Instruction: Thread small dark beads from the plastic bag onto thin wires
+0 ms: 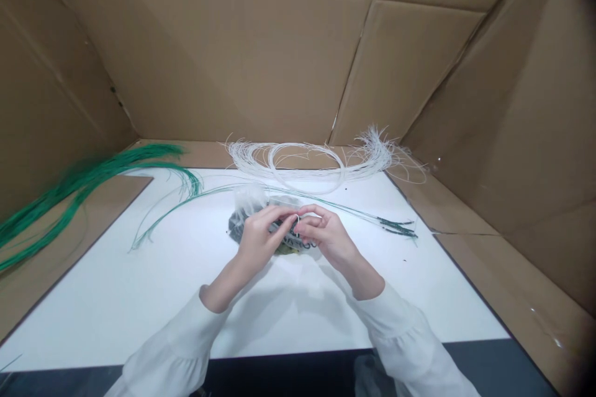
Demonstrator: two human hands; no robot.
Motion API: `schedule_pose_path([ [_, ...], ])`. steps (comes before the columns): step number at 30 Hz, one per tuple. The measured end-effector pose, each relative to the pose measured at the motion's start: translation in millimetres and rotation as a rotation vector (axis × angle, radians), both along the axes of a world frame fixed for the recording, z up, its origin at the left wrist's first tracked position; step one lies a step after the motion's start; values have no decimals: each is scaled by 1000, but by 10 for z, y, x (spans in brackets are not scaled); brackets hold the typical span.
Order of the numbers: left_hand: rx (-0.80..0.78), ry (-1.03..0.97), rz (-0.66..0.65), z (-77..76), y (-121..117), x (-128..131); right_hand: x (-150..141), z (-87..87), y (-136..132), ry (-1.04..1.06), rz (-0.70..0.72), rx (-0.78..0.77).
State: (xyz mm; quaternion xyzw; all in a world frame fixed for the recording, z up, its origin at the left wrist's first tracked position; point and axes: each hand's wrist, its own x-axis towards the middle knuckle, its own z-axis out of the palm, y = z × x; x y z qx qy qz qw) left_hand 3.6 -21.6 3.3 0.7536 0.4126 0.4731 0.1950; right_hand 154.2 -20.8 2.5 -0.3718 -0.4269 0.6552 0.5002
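My left hand (261,233) and my right hand (329,237) meet over the middle of the white board, thumbs and fingers pinched close together. Between the fingertips a thin white strand (298,218) bends in a small loop, and both hands grip it. Right beneath them lies a clear plastic bag (251,197) with small dark pieces inside, partly covered by my fingers. What the dark pieces are is hard to make out. Behind the hands, a few thin green strands end at the right in dark, beaded-looking tips (395,226).
A bundle of white strands (367,167) lies coiled at the back edge of the white board (116,298). Long green strands (88,189) spread across the left side. Cardboard walls (209,62) close in the back and both sides.
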Motion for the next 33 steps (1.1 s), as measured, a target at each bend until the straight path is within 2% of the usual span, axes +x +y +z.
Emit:
schedule_pose_path([
  [6, -243, -124, 39, 11, 3, 3, 2, -35, 7, -182, -57, 155],
  [8, -336, -171, -11, 29, 8, -6, 6, -46, 18, -216, -102, 174],
  [13, -509, -271, -232, 35, 35, -32, 33, -47, 44, -191, -159, 191],
  [18, -641, -349, -253, 17, 72, -38, 48, 10, 29, -220, -147, 159],
  [22, -742, -366, -221, 40, 104, -69, 99, 45, 41, -288, -88, 162],
  [28, -868, -323, -378, 51, 130, -127, 185, 19, 102, -277, 90, 190],
  [33, -898, -307, -426, 41, 133, -131, 198, -2, 129, -287, 162, 289],
])
